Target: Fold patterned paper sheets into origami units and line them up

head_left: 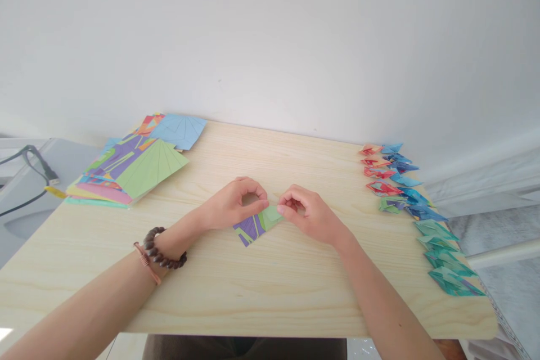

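Observation:
A small folded paper piece point(258, 224), green with a purple patterned part, lies at the middle of the wooden table point(270, 292). My left hand point(232, 203) pinches its upper left edge with curled fingers. My right hand point(307, 214) pinches its right end, thumb and fingers pressed together on the green flap. A bead bracelet point(162, 250) sits on my left wrist.
A stack of coloured patterned paper sheets point(135, 163) lies at the table's back left. Several folded paper pieces point(415, 208), red, blue and teal, run in a row along the right edge. A dark cable point(34, 166) rests on a grey surface to the left. A white wall stands behind.

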Tool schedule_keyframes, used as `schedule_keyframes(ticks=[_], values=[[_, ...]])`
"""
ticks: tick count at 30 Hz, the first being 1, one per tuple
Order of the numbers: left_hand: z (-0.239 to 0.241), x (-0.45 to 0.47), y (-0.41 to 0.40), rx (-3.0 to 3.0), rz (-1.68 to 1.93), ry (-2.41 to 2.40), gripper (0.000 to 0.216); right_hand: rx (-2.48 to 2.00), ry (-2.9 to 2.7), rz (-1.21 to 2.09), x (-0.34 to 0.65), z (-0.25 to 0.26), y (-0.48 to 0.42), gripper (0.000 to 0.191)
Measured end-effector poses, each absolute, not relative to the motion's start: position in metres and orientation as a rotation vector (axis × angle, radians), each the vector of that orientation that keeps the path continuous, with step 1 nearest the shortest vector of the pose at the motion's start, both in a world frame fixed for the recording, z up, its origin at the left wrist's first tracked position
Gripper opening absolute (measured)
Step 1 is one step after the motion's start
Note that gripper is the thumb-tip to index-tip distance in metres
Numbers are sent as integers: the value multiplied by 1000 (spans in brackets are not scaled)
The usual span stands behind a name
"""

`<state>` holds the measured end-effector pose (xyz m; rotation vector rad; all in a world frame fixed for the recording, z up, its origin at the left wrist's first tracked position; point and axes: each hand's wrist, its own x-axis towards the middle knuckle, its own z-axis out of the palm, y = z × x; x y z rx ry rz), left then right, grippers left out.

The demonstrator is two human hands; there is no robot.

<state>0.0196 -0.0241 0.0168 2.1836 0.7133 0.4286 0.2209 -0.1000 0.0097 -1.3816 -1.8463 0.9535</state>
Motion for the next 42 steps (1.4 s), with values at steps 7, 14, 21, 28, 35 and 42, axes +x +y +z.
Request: schedule_keyframes(ticks=[7, 14, 21, 28, 35, 42], values=[[13, 20, -24, 2269, 405, 664, 15, -1388, -1832, 913, 213, 5, -100, 12], [17, 21, -23, 2198, 399, 706, 20, -1420, -1855, 862, 216, 6, -99, 16], [16, 20, -23, 1916, 405, 855, 27, -1385, -1909, 751, 225, 10, -97, 23], [17, 23, -25, 2016, 444, 905, 21, -1345, -1846, 784, 223, 10, -98, 21], [21, 22, -25, 2160, 443, 736, 21, -1307, -1858, 790, 218, 8, -98, 18], [18, 22, -26, 2133, 451, 723, 22, -1305, -1944, 831, 214, 7, -99, 15]])
